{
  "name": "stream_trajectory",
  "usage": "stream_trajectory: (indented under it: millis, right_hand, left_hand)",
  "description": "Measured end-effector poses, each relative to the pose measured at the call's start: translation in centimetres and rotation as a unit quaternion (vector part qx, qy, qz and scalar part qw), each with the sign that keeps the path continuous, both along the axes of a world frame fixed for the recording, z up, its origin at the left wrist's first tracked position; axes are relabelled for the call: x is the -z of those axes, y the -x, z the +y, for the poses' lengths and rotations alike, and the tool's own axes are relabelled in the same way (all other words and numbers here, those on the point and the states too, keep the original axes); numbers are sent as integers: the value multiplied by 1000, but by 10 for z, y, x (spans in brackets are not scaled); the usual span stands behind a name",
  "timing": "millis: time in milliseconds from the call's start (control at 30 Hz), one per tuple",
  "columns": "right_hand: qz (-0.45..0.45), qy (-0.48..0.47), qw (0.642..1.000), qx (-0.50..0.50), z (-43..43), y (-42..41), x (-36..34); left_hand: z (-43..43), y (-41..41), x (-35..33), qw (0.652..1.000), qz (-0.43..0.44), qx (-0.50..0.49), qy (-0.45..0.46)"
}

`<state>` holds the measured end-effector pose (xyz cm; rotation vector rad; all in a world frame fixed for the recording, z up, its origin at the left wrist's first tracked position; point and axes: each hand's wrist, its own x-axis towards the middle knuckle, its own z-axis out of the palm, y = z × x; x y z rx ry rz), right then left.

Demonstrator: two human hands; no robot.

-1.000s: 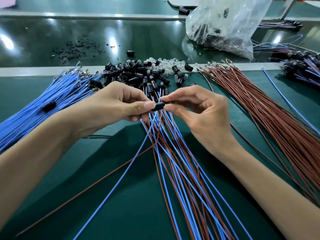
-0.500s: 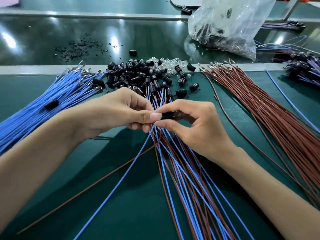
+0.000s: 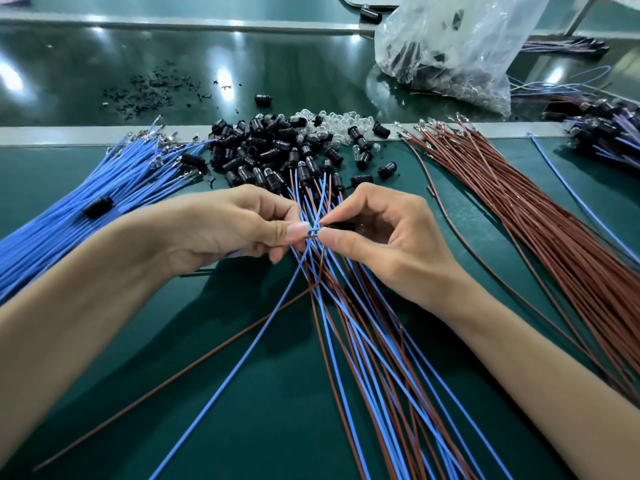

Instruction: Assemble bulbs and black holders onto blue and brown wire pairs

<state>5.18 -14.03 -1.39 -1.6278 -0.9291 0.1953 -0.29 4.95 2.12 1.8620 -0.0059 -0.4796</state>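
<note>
Take the heap of black holders [image 3: 263,150] as your marker. Your 2 hands meet just on the near side of it, above the fan of finished blue-and-brown pairs [image 3: 367,327] that spreads from the heap toward you.

Your left hand [image 3: 235,226] is closed in a pinch: thumb and forefinger grasp 1 blue wire [image 3: 313,230] and 1 brown wire [image 3: 311,238] close to their ends, and both wires trail away from the heap across the green table [image 3: 242,434]. Your right hand [image 3: 388,237] pinches the same 2 wire ends between thumb and forefinger, its tips almost touching your left thumb, with the other fingers curled. Something dark sits behind your right fingertips; whether it is a holder you cannot tell.

The clear bulbs [image 3: 332,121] lie against the far right edge of the heap. The loose blue wires [image 3: 86,202] lie left of the heap, and the loose brown wires [image 3: 554,230] lie right of it. A clear plastic bag [image 3: 450,46] stands beyond the heap to the right, and black crumbs [image 3: 152,95] are scattered beyond it to the left.
</note>
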Motion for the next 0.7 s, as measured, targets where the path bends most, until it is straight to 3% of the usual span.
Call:
stream_trajectory:
  millis: [433, 700]
  right_hand:
    - [54, -20, 998, 20, 2, -4, 0]
    - [219, -147, 945, 193, 4, -22, -8]
  left_hand:
    - [-1, -1, 5, 999, -23, -37, 19]
    - [-7, 7, -15, 997, -56, 17, -59]
